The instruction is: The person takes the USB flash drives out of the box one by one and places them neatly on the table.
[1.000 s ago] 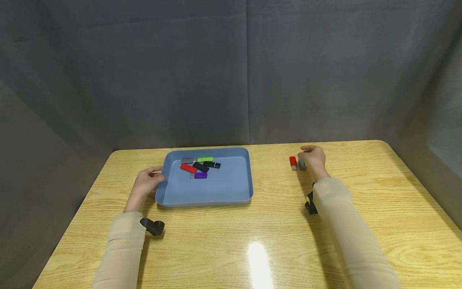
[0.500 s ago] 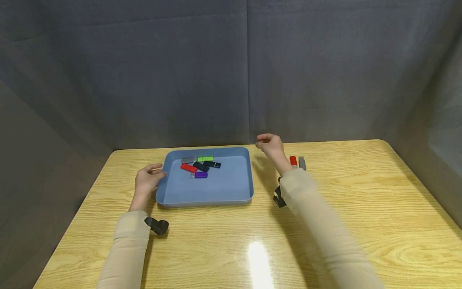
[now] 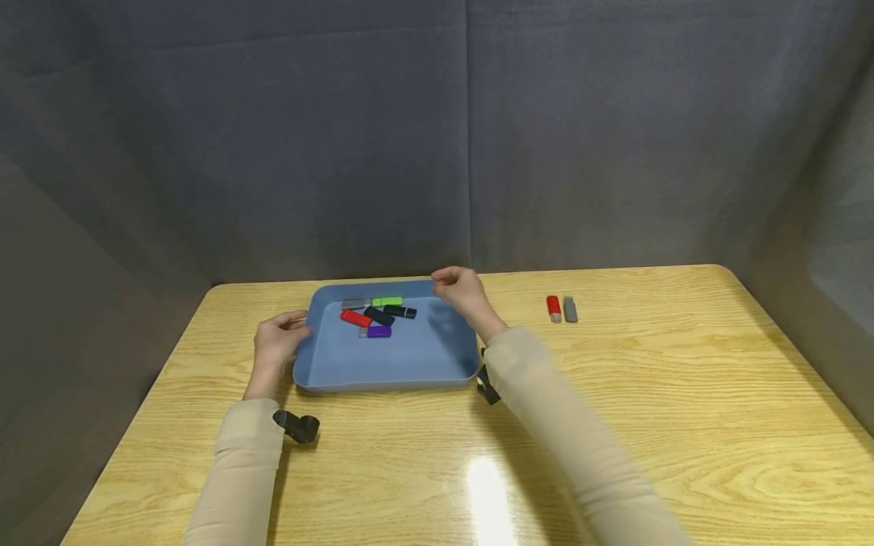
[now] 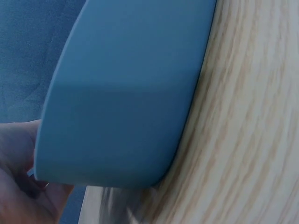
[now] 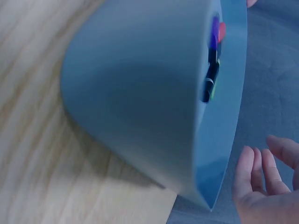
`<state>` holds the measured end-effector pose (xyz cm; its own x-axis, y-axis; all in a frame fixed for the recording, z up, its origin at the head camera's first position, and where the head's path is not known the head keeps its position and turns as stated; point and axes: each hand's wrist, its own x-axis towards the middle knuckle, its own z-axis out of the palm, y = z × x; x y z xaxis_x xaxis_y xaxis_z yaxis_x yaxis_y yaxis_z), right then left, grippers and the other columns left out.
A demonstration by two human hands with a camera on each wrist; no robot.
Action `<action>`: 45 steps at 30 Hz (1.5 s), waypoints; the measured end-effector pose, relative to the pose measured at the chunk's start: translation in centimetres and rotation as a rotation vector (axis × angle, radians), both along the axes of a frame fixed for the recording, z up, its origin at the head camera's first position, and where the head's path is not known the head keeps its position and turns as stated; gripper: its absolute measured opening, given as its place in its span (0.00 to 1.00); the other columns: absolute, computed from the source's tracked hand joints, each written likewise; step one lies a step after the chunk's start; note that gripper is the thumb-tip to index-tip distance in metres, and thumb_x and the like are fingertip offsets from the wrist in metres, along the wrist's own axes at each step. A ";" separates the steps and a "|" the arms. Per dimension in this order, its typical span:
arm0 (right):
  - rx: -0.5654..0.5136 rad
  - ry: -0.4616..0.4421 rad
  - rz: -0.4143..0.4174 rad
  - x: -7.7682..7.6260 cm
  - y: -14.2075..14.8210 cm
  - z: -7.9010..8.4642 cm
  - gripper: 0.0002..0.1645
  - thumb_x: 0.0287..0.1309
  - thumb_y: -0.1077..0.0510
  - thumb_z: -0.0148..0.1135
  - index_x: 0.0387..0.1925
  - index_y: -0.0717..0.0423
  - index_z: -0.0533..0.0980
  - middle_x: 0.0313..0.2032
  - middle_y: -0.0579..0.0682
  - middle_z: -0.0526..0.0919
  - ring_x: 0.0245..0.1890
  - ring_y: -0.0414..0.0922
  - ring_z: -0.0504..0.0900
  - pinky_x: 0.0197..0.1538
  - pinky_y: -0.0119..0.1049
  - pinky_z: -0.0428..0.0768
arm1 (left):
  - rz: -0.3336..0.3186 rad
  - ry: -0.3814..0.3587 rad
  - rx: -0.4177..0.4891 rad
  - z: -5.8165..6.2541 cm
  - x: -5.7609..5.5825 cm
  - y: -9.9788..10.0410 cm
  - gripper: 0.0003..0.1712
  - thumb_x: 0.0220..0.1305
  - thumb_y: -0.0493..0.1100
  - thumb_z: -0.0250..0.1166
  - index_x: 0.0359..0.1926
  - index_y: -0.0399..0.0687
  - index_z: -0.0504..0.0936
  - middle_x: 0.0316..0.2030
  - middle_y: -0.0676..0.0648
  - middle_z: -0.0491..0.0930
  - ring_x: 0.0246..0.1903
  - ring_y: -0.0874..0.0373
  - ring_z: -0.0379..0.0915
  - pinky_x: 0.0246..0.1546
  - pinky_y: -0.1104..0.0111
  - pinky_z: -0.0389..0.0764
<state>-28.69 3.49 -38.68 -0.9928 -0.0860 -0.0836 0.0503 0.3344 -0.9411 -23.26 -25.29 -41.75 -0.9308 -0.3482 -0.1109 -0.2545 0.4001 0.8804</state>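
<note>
A blue tray lies on the table, with several USB sticks grouped in its back left part. Among them are a purple stick, a red stick, a green stick and a black stick. At the tray's left wall, my left hand pinches the rim between thumb and fingers. My right hand hovers over the back right corner, its fingers loosely bent. Between the right thumb and fingertips there is a gap with nothing in it.
Right of the tray, another red USB stick and a grey USB stick lie side by side on the wooden table. Dark grey cloth hangs behind and at both sides.
My right hand has moved left from beside the grey and red sticks to above the tray's back right corner. Both sticks stay where they were; the left hand keeps its place at the tray.
</note>
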 end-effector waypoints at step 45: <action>0.121 0.009 0.071 0.9 -3.5 -4.4 0.22 0.57 0.69 0.60 0.55 0.60 0.76 0.55 0.57 0.79 0.43 0.48 0.80 0.47 0.36 0.80 | -0.001 -0.030 0.131 -0.3 0.0 -0.5 0.26 0.58 0.31 0.57 0.59 0.33 0.74 0.49 0.34 0.78 0.27 0.71 0.75 0.27 0.77 0.80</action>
